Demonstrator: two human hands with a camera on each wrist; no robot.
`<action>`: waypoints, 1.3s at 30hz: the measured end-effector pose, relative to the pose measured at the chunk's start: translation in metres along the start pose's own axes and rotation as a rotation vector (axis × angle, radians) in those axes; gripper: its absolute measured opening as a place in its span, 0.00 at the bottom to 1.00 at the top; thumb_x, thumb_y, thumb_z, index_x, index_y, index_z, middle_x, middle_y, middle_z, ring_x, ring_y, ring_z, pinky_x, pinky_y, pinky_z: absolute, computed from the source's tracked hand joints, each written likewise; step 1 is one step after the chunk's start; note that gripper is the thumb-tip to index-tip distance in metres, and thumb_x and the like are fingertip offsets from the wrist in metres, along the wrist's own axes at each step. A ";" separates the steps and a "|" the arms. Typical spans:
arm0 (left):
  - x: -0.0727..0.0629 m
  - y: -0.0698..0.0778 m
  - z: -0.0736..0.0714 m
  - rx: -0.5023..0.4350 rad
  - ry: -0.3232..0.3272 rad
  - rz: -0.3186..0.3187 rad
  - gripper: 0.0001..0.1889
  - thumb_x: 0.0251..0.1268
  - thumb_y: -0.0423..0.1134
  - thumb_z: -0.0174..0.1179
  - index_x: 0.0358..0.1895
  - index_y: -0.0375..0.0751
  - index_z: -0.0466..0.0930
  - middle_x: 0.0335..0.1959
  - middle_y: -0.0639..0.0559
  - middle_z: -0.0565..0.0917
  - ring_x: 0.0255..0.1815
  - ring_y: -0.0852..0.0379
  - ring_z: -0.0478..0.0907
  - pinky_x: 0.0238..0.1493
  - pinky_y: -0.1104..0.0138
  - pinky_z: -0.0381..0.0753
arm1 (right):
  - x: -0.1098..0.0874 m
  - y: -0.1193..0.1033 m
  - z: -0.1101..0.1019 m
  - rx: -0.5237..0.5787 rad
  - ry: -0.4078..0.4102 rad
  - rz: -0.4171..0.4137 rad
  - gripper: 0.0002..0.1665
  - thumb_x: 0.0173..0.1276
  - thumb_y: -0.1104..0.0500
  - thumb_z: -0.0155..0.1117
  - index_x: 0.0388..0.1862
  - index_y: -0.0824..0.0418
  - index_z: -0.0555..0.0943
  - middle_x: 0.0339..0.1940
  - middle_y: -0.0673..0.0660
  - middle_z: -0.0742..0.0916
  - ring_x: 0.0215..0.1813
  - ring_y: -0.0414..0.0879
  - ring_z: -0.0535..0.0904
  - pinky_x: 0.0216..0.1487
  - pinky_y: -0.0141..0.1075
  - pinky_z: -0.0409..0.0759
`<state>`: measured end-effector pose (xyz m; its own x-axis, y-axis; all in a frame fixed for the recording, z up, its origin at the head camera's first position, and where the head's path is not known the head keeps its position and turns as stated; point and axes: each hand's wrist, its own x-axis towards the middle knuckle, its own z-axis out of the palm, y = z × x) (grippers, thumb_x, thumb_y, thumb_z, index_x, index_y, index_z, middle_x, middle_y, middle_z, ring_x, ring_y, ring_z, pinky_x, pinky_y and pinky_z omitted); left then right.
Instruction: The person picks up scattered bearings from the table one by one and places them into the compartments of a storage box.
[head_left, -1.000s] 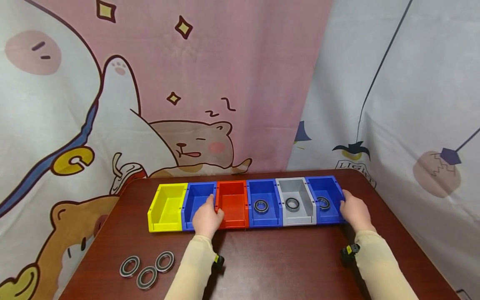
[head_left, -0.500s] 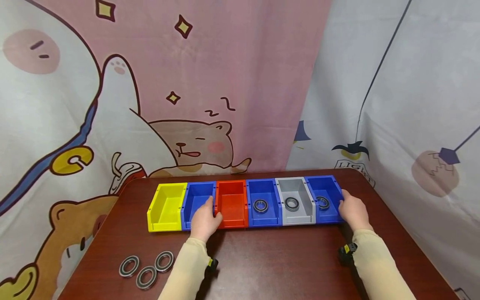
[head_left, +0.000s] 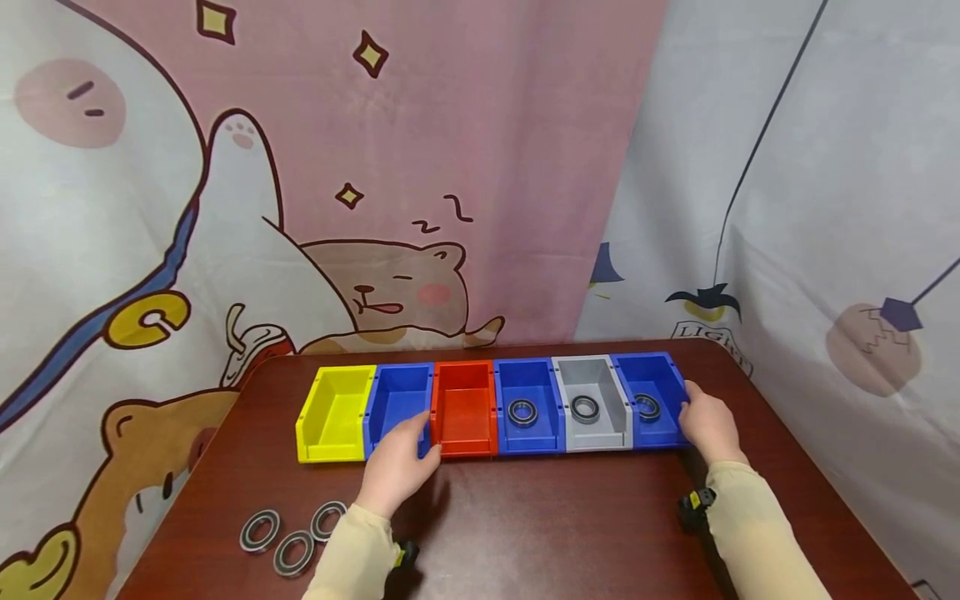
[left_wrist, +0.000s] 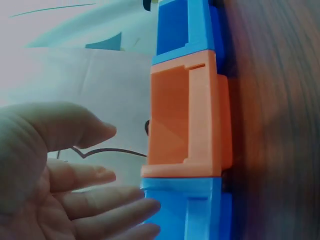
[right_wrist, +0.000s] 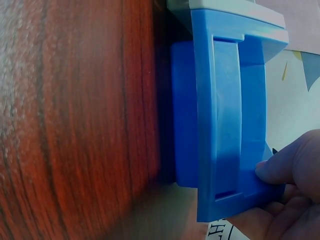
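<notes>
A row of joined plastic bins stretches across the table: yellow [head_left: 342, 404], blue, red [head_left: 463, 412], blue, grey and blue. My right hand [head_left: 711, 425] pinches the side wall of the rightmost blue bin [head_left: 649, 372], thumb inside and fingers outside in the right wrist view. Extended and holding nothing, the fingers of my left hand [head_left: 397, 468] are in front of the second bin [head_left: 397, 392], a blue one, and overlap its front in the head view. Ring-shaped ball bearings lie singly in the fourth bin, the grey bin [head_left: 582, 377] and the rightmost bin.
Three loose bearings [head_left: 247, 543] lie at the table's left front, one partly behind my left sleeve [head_left: 348, 550]. A printed cartoon curtain [head_left: 525, 167] hangs behind the brown table [head_left: 555, 525].
My left hand has drawn back from the wall between the second and red bins, toward the front left. My right hand keeps its grip at the rightmost bin; bins and bearings have stayed put.
</notes>
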<state>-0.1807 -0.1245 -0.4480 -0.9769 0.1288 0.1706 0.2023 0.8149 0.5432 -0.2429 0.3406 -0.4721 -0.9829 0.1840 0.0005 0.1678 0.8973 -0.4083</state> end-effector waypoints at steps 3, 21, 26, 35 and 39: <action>-0.008 -0.002 -0.007 0.020 0.035 0.034 0.27 0.60 0.38 0.68 0.62 0.32 0.78 0.56 0.39 0.82 0.56 0.42 0.80 0.56 0.48 0.78 | 0.000 0.000 0.000 -0.006 0.005 -0.004 0.30 0.72 0.67 0.47 0.69 0.80 0.59 0.60 0.84 0.71 0.58 0.77 0.71 0.57 0.65 0.70; -0.049 -0.048 -0.034 0.091 0.166 0.050 0.17 0.54 0.31 0.71 0.48 0.32 0.84 0.42 0.42 0.86 0.42 0.46 0.83 0.47 0.50 0.82 | 0.000 0.002 0.002 -0.002 0.016 -0.014 0.30 0.72 0.67 0.47 0.69 0.80 0.59 0.59 0.84 0.72 0.57 0.77 0.73 0.57 0.65 0.71; -0.058 -0.058 -0.036 0.137 0.157 0.060 0.19 0.52 0.32 0.72 0.48 0.31 0.83 0.42 0.42 0.85 0.42 0.45 0.83 0.46 0.49 0.81 | 0.000 0.001 0.002 -0.004 0.026 -0.023 0.30 0.72 0.67 0.47 0.69 0.80 0.60 0.59 0.83 0.73 0.57 0.77 0.73 0.57 0.65 0.71; -0.069 -0.075 -0.039 0.222 0.034 0.041 0.27 0.46 0.37 0.76 0.52 0.31 0.82 0.46 0.39 0.82 0.47 0.40 0.80 0.50 0.46 0.78 | 0.000 0.001 0.001 0.000 0.025 -0.033 0.30 0.72 0.67 0.48 0.69 0.80 0.60 0.59 0.83 0.73 0.57 0.77 0.72 0.56 0.65 0.71; -0.074 -0.084 -0.041 0.252 -0.018 0.037 0.32 0.40 0.42 0.79 0.54 0.33 0.82 0.47 0.39 0.82 0.47 0.40 0.79 0.49 0.46 0.78 | -0.002 0.001 0.000 0.001 0.020 -0.031 0.30 0.72 0.67 0.48 0.69 0.81 0.59 0.60 0.84 0.72 0.57 0.77 0.72 0.56 0.66 0.71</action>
<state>-0.1224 -0.2255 -0.4723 -0.9707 0.1692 0.1707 0.2165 0.9242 0.3146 -0.2412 0.3411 -0.4724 -0.9860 0.1637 0.0313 0.1369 0.9024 -0.4086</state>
